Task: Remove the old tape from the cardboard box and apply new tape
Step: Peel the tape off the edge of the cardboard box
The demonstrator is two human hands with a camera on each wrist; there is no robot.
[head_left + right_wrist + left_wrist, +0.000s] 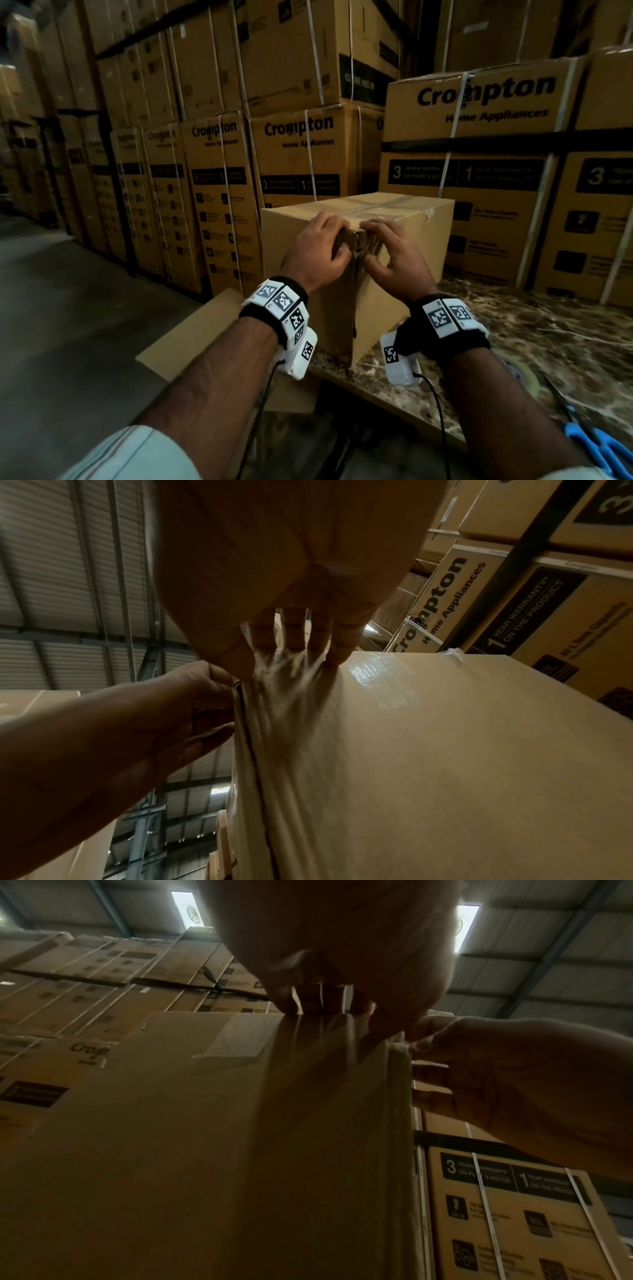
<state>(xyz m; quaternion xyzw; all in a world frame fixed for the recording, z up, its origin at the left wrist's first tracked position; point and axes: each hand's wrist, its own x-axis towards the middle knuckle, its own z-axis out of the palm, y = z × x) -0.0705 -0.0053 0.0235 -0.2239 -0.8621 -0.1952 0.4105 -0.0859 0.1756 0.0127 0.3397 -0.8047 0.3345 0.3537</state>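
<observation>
A plain cardboard box [411, 246] stands on the marble-topped table [513, 325] with one vertical corner turned toward me. Old brownish tape [361, 205] crosses its top and runs down that corner, where it is wrinkled and partly lifted [291, 696]. My left hand [342, 236] curls over the top edge left of the corner and pinches the tape [318, 1042] there. On the other side of the corner my right hand [368, 243] bunches the tape between fingers [322, 642] and thumb. A patch of clear tape [236, 1039] sticks to the left face.
Blue-handled scissors [596, 445] lie at the table's near right, with a tape roll [524, 377] partly hidden behind my right forearm. A flat carton [205, 329] lies low on the left. Tall stacks of strapped Crompton boxes [479, 137] wall in the back and right; concrete floor spreads left.
</observation>
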